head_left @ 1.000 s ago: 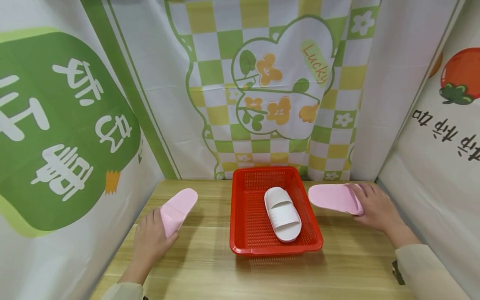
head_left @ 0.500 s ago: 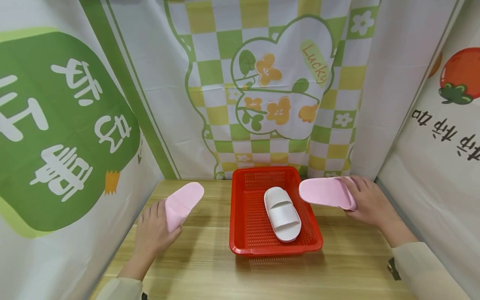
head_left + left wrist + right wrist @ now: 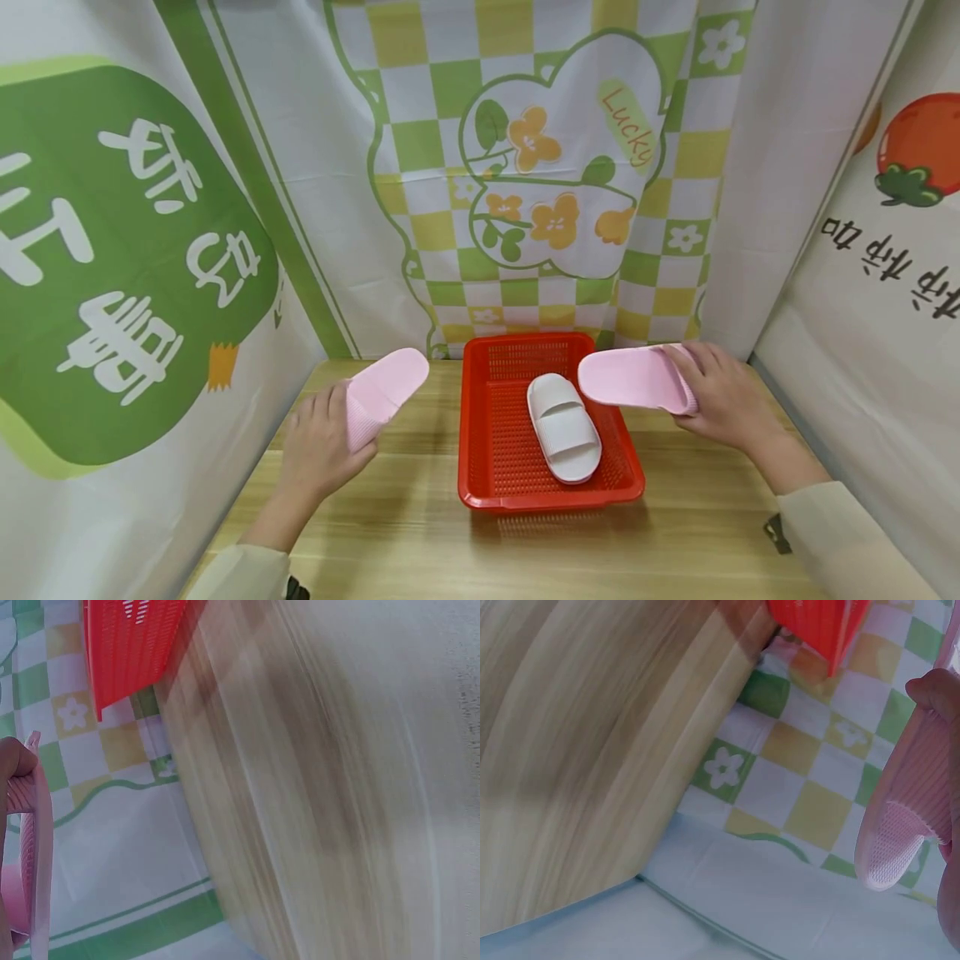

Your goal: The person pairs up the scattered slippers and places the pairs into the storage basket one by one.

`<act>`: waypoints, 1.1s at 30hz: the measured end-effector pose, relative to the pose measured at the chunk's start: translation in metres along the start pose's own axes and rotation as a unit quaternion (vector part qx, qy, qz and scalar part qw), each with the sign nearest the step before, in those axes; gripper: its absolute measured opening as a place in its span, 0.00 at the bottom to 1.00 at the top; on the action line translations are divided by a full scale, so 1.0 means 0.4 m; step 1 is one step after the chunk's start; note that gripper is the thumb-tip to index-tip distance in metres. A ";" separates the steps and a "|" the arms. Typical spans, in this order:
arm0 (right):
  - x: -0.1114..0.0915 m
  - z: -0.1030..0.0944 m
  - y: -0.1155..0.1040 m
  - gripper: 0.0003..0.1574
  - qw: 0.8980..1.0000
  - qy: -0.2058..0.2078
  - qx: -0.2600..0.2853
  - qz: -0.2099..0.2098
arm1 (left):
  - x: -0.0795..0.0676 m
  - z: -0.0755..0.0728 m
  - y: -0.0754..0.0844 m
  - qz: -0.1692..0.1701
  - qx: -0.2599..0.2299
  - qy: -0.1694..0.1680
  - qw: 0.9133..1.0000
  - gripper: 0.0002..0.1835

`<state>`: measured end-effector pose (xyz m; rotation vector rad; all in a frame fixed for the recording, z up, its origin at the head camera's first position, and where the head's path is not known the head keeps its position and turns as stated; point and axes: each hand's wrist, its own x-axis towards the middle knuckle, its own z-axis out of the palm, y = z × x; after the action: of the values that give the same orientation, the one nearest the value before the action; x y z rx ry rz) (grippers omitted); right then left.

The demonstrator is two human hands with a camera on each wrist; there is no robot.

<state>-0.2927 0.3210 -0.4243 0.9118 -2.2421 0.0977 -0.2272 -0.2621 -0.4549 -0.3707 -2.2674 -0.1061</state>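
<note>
My left hand (image 3: 324,442) grips a pink slipper (image 3: 386,392) by its ribbed strap, left of the red basket; its toe-to-heel length slants up toward the basket. On the other side, my right hand (image 3: 723,396) holds a second pink slipper (image 3: 626,377) by the strap end, and its far tip overlaps the basket's right rim in the head view. Inside the red plastic basket (image 3: 474,442) lies a white slipper (image 3: 564,429) with its strap facing up. In the left wrist view the pink slipper (image 3: 43,855) is held above the wooden table, seen edge-on.
The basket stands on a wooden table (image 3: 405,533) near its back edge. A checked cloth (image 3: 450,242) hangs behind, and printed cloths enclose the left (image 3: 135,250) and right sides (image 3: 877,350).
Both hands have moved inward toward the basket and slightly farther back, each carrying its pink slipper. The basket and white slipper have stayed in place.
</note>
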 end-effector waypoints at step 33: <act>0.085 -0.046 -0.089 0.64 0.999 0.010 -0.002 -0.030 | 0.093 -0.009 0.091 0.107 -0.044 0.000 0.993 0.48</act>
<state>-0.2764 0.2800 -0.3953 0.9717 -2.1931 0.0744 -0.2370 -0.2195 -0.4263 -0.6574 -2.2129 -0.0959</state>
